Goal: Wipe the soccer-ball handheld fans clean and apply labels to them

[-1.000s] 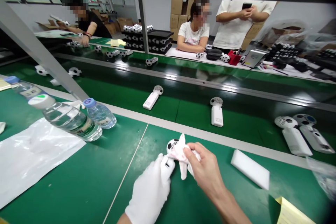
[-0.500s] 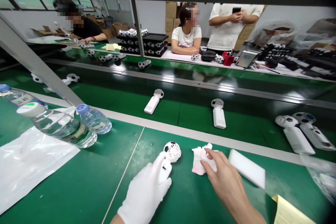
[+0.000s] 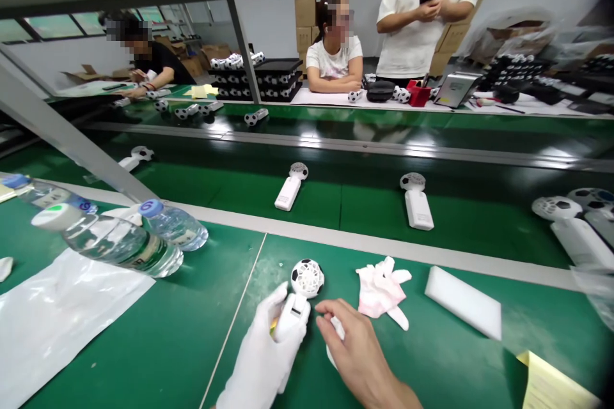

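My left hand point(image 3: 268, 345), in a white glove, is wrapped round the handle of a white handheld fan point(image 3: 298, 308). The fan's round head is patterned like a football and points away from me. A bit of something yellow point(image 3: 274, 327) shows between the glove and the handle. Just right of the fan is my bare right hand point(image 3: 357, 348), its fingers curled together. A smooth white piece point(image 3: 334, 339) shows between and beside those fingers; its kind is hidden. Beyond the right hand, a crumpled white and pinkish glove point(image 3: 382, 291) lies on the green table point(image 3: 230, 358).
A white foam block point(image 3: 463, 302) and a yellow paper point(image 3: 551, 383) lie at right. Water bottles point(image 3: 122, 243) and a plastic sheet point(image 3: 62, 313) are at left. Several fans, one here point(image 3: 418, 208), lie on the green belt point(image 3: 345, 204). People point(image 3: 334, 64) are across the line.
My right hand has moved left from the crumpled glove to beside the fan, with a white piece now at its fingers. The glove lies spread out. Fans on the belt appear farther right.
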`<state>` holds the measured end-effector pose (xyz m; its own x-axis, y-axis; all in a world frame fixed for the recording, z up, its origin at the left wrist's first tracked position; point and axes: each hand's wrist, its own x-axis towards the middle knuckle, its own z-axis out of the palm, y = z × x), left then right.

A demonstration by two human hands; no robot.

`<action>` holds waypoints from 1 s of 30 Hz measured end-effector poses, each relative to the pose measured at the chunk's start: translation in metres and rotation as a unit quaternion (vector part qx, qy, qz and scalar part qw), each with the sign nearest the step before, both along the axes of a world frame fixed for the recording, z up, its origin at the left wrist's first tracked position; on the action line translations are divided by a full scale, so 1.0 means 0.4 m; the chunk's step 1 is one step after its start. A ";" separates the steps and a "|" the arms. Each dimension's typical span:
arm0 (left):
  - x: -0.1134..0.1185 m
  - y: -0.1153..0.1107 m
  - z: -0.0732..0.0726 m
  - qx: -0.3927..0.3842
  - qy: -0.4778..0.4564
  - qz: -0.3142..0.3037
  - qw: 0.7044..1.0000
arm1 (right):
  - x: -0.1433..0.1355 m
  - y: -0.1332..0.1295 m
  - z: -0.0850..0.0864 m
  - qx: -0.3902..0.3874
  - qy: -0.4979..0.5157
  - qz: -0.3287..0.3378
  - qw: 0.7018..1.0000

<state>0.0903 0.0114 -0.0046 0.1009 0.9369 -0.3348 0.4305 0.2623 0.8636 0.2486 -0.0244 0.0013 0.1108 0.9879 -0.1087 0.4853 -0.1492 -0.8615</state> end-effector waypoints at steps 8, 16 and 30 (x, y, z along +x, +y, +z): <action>0.001 0.003 0.003 0.019 0.035 -0.009 0.999 | -0.017 -0.016 -0.010 -0.014 0.018 0.020 1.000; -0.005 0.006 0.001 0.036 0.065 0.012 0.997 | -0.035 -0.005 -0.015 0.021 0.041 -0.004 0.999; 0.011 0.106 0.022 0.008 0.000 -0.007 1.000 | -0.057 -0.008 -0.028 0.002 -0.055 0.021 0.998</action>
